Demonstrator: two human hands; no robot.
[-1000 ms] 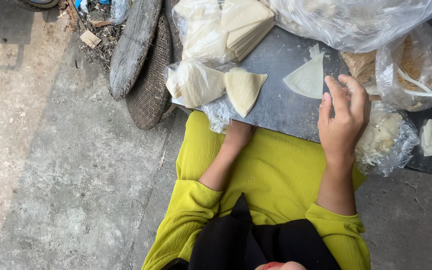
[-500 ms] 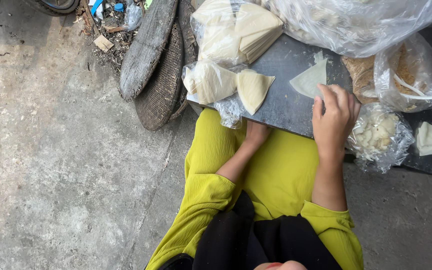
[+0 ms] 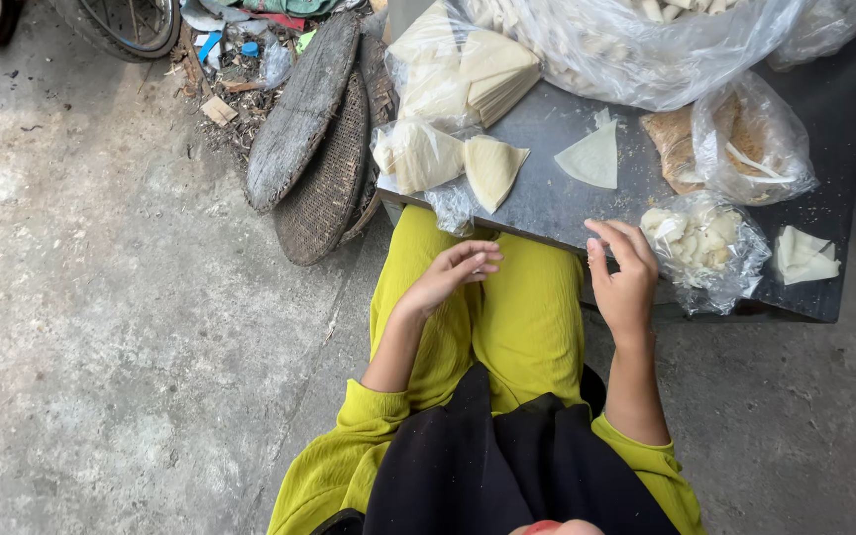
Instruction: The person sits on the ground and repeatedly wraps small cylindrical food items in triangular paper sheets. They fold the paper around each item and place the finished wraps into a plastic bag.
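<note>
My left hand (image 3: pixel 453 272) rests on my yellow-green lap just below the table edge, fingers loosely curled and holding nothing. My right hand (image 3: pixel 624 272) hovers at the front edge of the dark grey table (image 3: pixel 547 203), fingers apart and empty. A flat triangular dough sheet (image 3: pixel 591 159) lies on the table just beyond my right hand. A folded pale triangle (image 3: pixel 492 168) lies near the left corner, next to a plastic-wrapped bundle (image 3: pixel 418 157). A small clear bag of pale filling pieces (image 3: pixel 700 248) sits immediately right of my right hand.
A stack of triangular sheets in plastic (image 3: pixel 468 64) and a big clear bag (image 3: pixel 646 45) fill the table's back. A bag with brown contents (image 3: pixel 745 144) and folded sheets (image 3: pixel 804 258) lie right. Woven trays (image 3: pixel 324 168) lean against the table on the concrete floor; a wheel (image 3: pixel 131 25) stands at the top left.
My right hand has drawn back from the dough sheet to the table's front edge. My left hand has come out from under the table edge onto my lap.
</note>
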